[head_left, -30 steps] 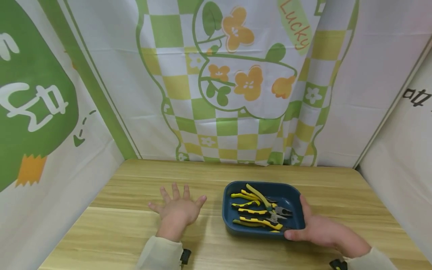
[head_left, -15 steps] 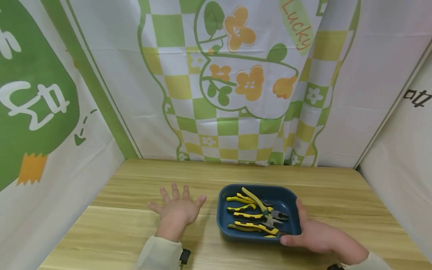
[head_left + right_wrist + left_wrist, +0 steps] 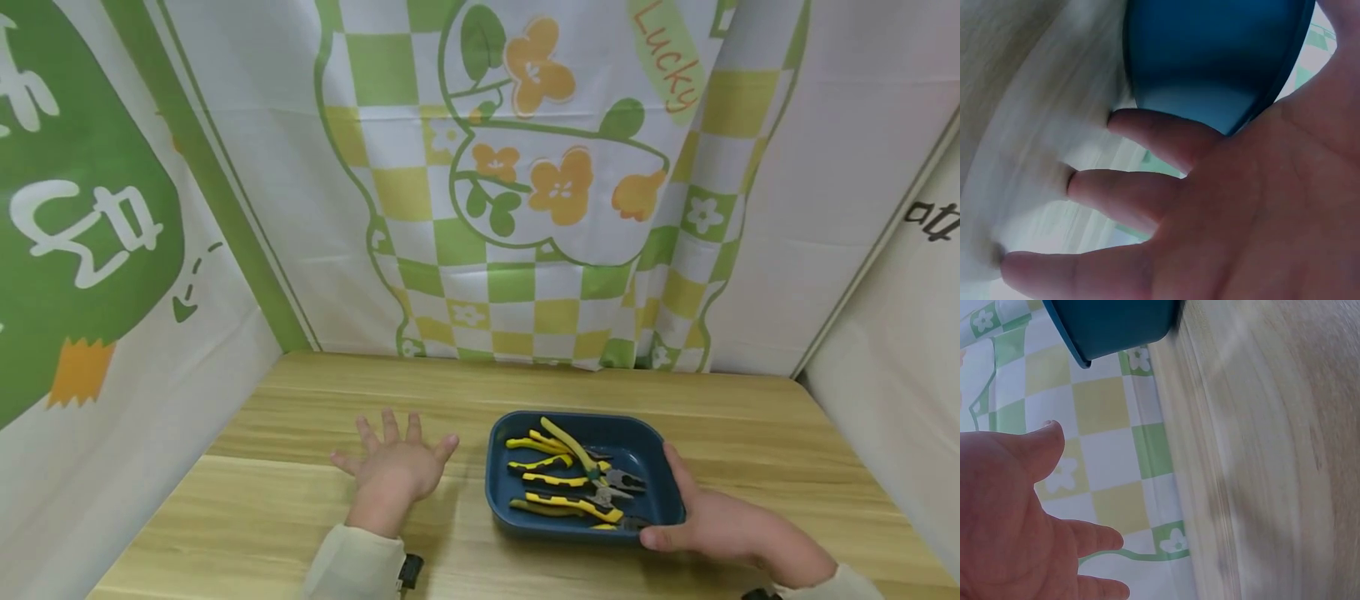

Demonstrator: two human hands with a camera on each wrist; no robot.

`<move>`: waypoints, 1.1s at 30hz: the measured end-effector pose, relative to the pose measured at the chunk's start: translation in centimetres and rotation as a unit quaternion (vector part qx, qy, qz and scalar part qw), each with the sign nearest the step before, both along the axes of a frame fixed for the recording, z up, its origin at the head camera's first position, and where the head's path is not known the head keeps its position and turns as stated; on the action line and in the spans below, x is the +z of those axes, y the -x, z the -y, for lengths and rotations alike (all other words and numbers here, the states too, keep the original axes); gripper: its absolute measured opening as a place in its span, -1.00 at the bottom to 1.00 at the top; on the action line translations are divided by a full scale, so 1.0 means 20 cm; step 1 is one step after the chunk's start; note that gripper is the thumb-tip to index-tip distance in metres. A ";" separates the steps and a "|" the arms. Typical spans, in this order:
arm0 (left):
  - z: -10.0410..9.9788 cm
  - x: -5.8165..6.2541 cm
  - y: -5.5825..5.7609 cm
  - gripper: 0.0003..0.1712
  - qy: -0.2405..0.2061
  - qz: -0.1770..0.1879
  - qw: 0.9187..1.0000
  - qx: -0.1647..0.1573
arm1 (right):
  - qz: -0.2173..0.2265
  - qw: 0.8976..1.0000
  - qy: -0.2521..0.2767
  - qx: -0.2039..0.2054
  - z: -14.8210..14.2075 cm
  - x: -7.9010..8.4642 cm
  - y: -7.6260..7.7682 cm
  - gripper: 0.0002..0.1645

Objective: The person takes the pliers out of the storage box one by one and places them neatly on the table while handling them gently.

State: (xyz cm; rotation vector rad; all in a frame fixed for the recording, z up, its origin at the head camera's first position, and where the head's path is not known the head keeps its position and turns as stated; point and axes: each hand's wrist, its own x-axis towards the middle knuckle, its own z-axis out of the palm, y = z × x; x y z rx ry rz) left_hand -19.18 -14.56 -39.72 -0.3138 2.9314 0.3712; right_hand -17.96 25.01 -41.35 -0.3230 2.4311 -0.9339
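Note:
A dark blue rectangular plastic box (image 3: 510,525) stands on the wooden table, right of centre. Several pliers (image 3: 558,481) with yellow or yellow-and-black handles lie heaped in it. My right hand (image 3: 712,517) rests against the box's right end, thumb at the near corner and a finger along the side. The right wrist view shows its fingers (image 3: 1125,194) straight and spread, tips down by the table, with the box wall (image 3: 1210,56) beside them. To the left of the box and apart from it, my left hand (image 3: 397,471) is spread over the table, holding nothing.
The light wooden table (image 3: 285,467) is closed in at the back by a green-and-yellow checked curtain (image 3: 555,250). Fabric walls stand at the left (image 3: 217,367) and right (image 3: 892,358). A black strap (image 3: 411,571) sits at the left sleeve.
The box with the pliers has slid a little left and nearer to me, my right hand moving along with it. My left hand has stayed in place.

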 end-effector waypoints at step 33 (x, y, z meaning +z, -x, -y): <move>0.01 0.05 0.04 0.04 -0.003 -0.020 0.999 -0.042 | 0.002 0.999 0.024 0.025 -0.06 0.02 0.01 0.51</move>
